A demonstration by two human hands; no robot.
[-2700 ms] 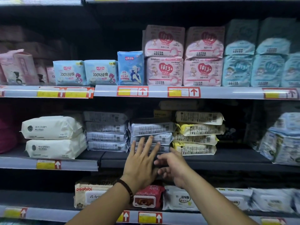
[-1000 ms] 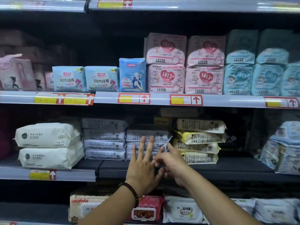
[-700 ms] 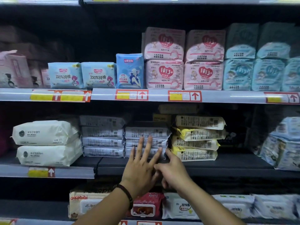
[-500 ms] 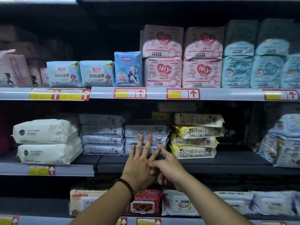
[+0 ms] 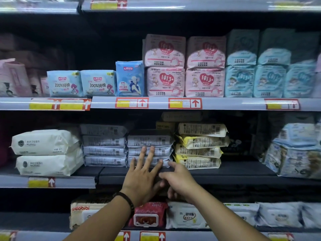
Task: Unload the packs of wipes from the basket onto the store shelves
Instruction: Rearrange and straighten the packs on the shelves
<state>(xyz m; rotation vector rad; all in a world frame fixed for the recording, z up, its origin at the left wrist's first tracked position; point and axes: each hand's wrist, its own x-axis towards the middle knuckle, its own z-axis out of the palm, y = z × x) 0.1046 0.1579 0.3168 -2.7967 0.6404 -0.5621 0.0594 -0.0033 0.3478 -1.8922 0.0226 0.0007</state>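
Left of the yellow stack point(image 5: 199, 145), squaring grey wipes point(image 5: 149, 140) with a spread left hand point(image 5: 142, 180) on their fronts and a loose right hand point(image 5: 180, 183) at the corner; next (basket unseen), probably fetching another

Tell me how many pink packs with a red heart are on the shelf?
4 pink heart packs: bottom left, bottom right, top left, top right. They form a two-by-two block on the upper shelf. More may be hidden behind them.

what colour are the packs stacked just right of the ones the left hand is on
Yellow and cream packs, clearest in the head view.
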